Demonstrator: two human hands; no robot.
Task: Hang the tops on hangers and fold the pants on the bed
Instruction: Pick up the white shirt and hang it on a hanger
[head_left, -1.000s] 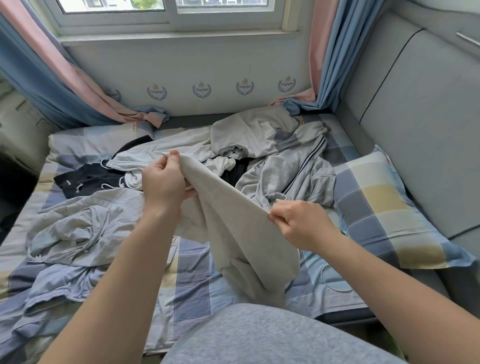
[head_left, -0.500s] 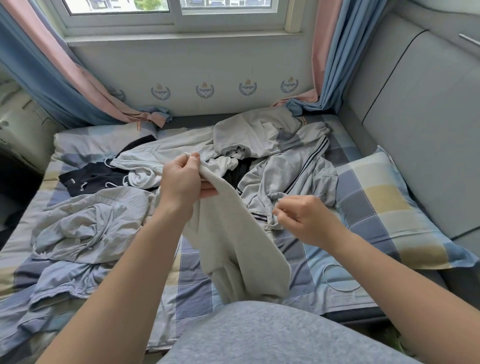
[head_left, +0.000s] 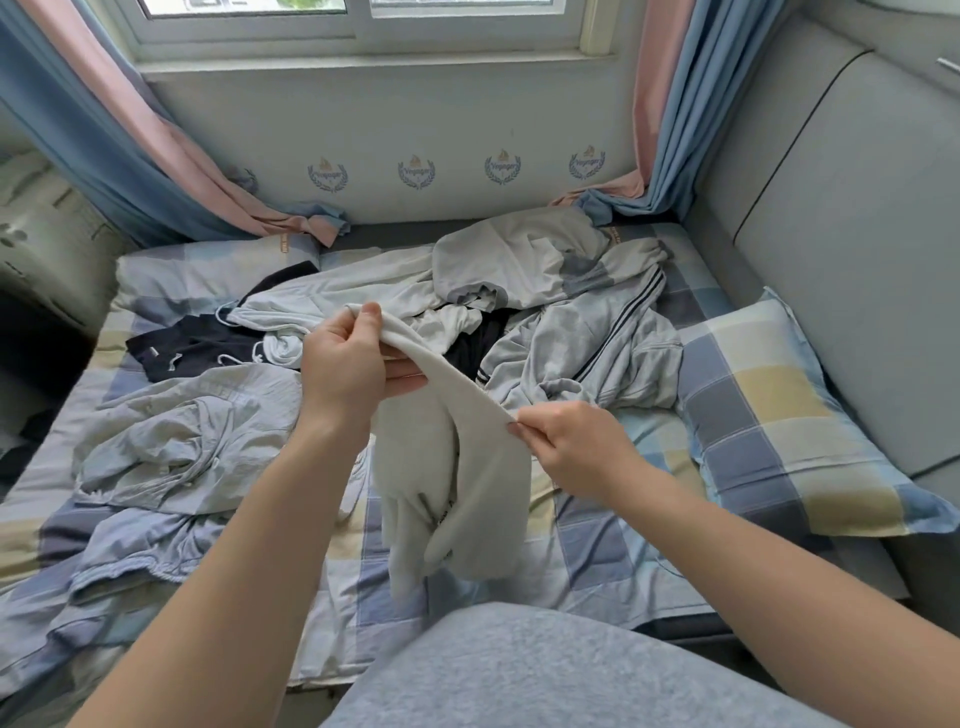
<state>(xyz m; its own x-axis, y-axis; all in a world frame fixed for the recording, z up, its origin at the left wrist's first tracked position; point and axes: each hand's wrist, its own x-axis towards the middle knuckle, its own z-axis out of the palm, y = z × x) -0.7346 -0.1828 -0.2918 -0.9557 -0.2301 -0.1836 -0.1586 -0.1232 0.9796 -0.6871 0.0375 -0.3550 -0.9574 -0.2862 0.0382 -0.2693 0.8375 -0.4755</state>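
A person stands at the near edge of a bed covered in a blue, yellow and grey checked sheet, and holds a cream-coloured garment up over it. The left hand pinches one end of the garment's edge between thumb and curled fingers, raised near the middle of the view. The right hand, lower and to the right, pinches the same edge with its fingertips. The edge runs taut between the two hands, and the rest hangs in limp folds above the sheet. It looks like a soft, light knit, thick enough not to slip from a pinch, with no stiffness of its own, so it will likely sag wherever it is not held (whether it is a top or pants cannot be told while it is bunched). A good hold is probably on a firm seam, at the waistband or shoulders, with the hands spread wide. Beyond it lie a grey garment with dark stripes, a dark navy garment and a crumpled pale blue garment. A checked pillow sits at the right.
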